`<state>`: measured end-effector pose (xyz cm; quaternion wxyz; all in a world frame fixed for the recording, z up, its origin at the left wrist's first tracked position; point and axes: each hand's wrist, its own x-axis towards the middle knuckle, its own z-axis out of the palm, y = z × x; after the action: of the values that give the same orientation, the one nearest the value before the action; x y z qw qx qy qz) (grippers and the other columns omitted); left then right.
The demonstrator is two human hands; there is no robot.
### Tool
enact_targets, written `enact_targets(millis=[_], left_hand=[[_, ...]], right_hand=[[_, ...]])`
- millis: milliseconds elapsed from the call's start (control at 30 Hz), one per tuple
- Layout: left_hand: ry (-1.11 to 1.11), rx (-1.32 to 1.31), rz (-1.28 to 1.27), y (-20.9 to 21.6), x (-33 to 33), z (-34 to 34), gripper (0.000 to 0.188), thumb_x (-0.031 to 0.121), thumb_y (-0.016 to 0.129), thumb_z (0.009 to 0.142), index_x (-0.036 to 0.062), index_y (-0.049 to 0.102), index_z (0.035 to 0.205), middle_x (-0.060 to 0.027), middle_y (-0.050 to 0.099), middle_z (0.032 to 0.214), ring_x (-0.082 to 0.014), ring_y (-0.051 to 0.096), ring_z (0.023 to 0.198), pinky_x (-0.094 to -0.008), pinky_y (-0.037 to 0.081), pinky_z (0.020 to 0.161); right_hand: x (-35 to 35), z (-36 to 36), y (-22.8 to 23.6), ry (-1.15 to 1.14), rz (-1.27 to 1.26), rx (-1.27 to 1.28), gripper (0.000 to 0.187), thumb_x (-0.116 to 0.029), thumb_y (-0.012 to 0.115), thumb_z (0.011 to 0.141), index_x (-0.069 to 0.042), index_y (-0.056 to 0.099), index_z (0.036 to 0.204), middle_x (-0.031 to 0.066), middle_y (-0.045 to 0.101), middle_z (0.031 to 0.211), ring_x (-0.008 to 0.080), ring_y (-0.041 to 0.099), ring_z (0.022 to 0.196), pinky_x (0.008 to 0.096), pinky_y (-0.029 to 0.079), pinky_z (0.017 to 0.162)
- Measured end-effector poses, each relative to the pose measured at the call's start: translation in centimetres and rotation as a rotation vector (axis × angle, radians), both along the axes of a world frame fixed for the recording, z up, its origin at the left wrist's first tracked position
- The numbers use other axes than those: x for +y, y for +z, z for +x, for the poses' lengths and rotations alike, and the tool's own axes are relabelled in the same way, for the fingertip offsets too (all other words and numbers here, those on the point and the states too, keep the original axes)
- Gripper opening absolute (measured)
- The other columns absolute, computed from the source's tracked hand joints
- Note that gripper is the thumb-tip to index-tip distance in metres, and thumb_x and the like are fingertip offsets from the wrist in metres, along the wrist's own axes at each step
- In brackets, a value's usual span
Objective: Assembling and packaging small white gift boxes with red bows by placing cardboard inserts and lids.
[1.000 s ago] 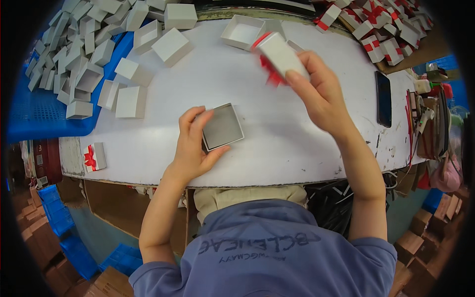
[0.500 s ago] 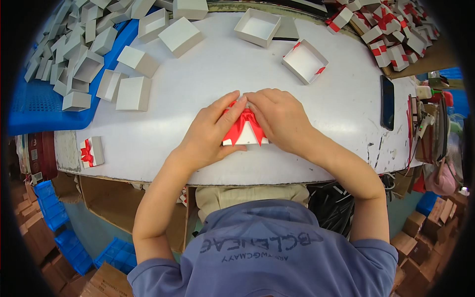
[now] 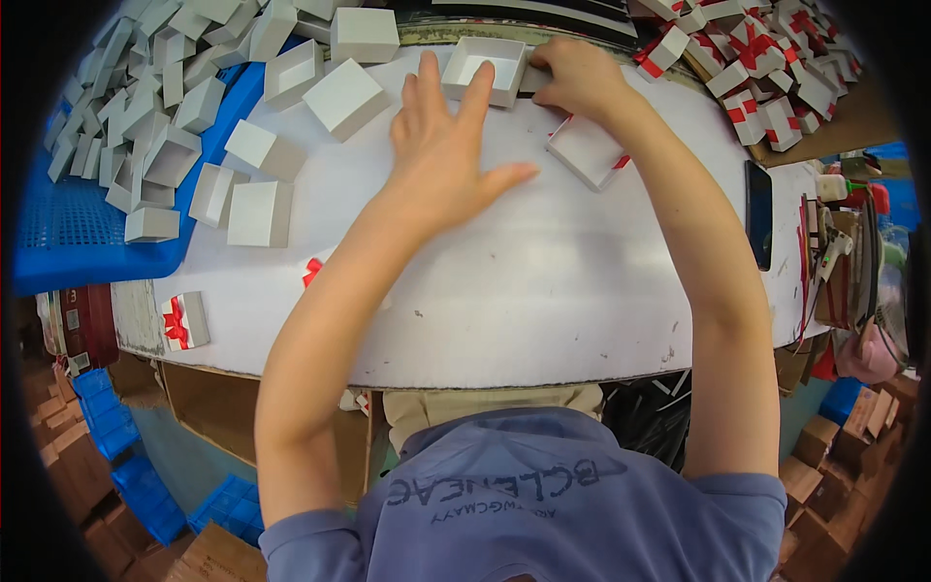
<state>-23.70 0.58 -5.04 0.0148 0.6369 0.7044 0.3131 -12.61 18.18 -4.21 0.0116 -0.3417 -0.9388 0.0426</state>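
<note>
My left hand [image 3: 438,145] is open above the table, fingers spread, its fingertips in front of an open white box [image 3: 475,100]. My right hand [image 3: 587,80] is just right of that box, thumb and fingers curled over a dark flat piece, mostly covered by the hand; what the fingertips grip cannot be made out. Below the right wrist lies an open white box with red ribbon [image 3: 582,155] at its edges. Partly hidden under my left forearm is a box with a red bow [image 3: 312,272]. Another small white box with a red bow [image 3: 184,320] stands at the table's left edge.
A blue crate [image 3: 97,257] heaped with white boxes stands at the left, several loose white boxes [image 3: 260,213] beside it. Ribboned boxes [image 3: 761,58] fill a carton at the far right. A black phone [image 3: 758,213] lies near the right edge, beside hanging tools.
Both hands have let go of the red-bowed box and moved away, up the table. That box now sits to the left, under my left forearm. My right hand has reached the dark flat piece.
</note>
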Motion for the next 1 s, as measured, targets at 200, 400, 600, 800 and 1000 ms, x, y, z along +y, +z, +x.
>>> enact_targets(millis=[200, 400, 600, 800, 1000], left_hand=[[0.031, -0.304, -0.251, -3.1, 3.3, -1.2, 0.063, 0.039, 0.07, 0.072, 0.0009, 0.047, 0.117, -0.0296, 0.04, 0.122, -0.0428, 0.038, 0.115, -0.0492, 0.033, 0.093], [-0.105, -0.224, -0.058, -3.2, -4.6, 1.6, 0.078, 0.018, 0.076, 0.062, -0.0003, 0.033, 0.125, -0.0251, 0.044, 0.115, -0.0393, 0.044, 0.107, -0.0463, 0.037, 0.09], [-0.419, -0.373, 0.076, -3.8, -7.5, 4.1, 0.086, 0.022, 0.076, 0.064, 0.0078, 0.028, 0.134, -0.0173, 0.042, 0.126, -0.0386, 0.041, 0.109, -0.0463, 0.037, 0.09], [-0.428, 0.099, -0.202, -2.0, -12.5, -0.5, 0.065, 0.016, 0.074, 0.066, 0.0178, 0.047, 0.125, -0.0071, 0.045, 0.132, -0.0425, 0.039, 0.115, -0.049, 0.036, 0.092], [-0.406, -0.169, -0.161, -2.3, -12.0, -1.0, 0.06, 0.019, 0.072, 0.07, 0.0093, 0.047, 0.123, -0.0106, 0.046, 0.128, -0.0414, 0.039, 0.113, -0.046, 0.037, 0.092]], right_hand=[[-0.1, 1.8, -0.9, -0.09, 0.02, 0.152, 0.022, -0.015, 0.061, 0.074, -0.008, 0.065, 0.095, 0.01, 0.063, 0.085, 0.0296, 0.06, 0.083, 0.0376, 0.049, 0.07], [-11.4, 6.2, -0.1, 0.633, 0.208, 0.43, 0.02, -0.009, 0.06, 0.061, -0.007, 0.061, 0.081, 0.0029, 0.05, 0.075, 0.021, 0.053, 0.067, 0.0326, 0.042, 0.054], [-15.2, 7.7, -0.7, 0.676, -0.269, 0.287, 0.015, -0.009, 0.061, 0.064, -0.007, 0.06, 0.079, 0.0039, 0.051, 0.076, 0.0225, 0.052, 0.069, 0.0335, 0.044, 0.063], [-10.5, 9.6, -0.5, 0.344, 0.249, 0.356, 0.023, -0.009, 0.072, 0.064, -0.006, 0.058, 0.083, 0.0076, 0.058, 0.087, 0.0261, 0.056, 0.079, 0.0367, 0.044, 0.072], [-9.9, 6.9, 1.5, -0.051, -0.724, 0.869, 0.026, -0.014, 0.064, 0.078, -0.003, 0.055, 0.1, 0.0057, 0.059, 0.092, 0.017, 0.057, 0.078, 0.0269, 0.045, 0.066]])
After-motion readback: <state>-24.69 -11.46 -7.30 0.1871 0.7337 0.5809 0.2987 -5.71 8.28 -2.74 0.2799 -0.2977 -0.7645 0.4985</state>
